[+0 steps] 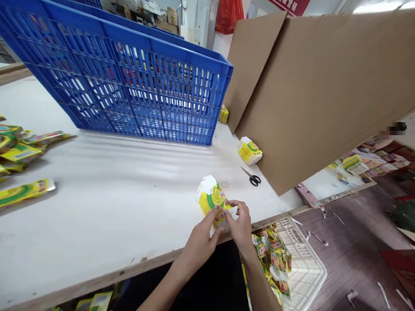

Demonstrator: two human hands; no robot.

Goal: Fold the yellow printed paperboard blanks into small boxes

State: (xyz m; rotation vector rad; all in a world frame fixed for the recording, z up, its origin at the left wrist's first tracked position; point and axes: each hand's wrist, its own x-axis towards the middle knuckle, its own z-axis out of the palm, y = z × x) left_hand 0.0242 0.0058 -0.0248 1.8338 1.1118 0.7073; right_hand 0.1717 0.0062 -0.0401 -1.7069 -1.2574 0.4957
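A small yellow and green printed carton (pixel 210 198) with white end flaps is between my hands at the table's front edge. My left hand (pixel 201 236) has its fingers on the carton's front face, thumb low near the bottom end. On the carton's right edge, my right hand (pixel 239 220) pinches with thumb and bent fingers. Whether it is one carton or several flat ones together, I cannot tell. Beyond my right hand lie black-handled scissors (pixel 254 179) and a bundle of similar yellow cartons (pixel 249 151).
A blue plastic crate (pixel 139 86) stands at the back of the white table (pixel 106 207). Large brown cardboard (pixel 311 86) rises at the right. Filled yellow packs (pixel 21 151) lie at the left. Below the edge, a white basket (pixel 306 259) holds more packs.
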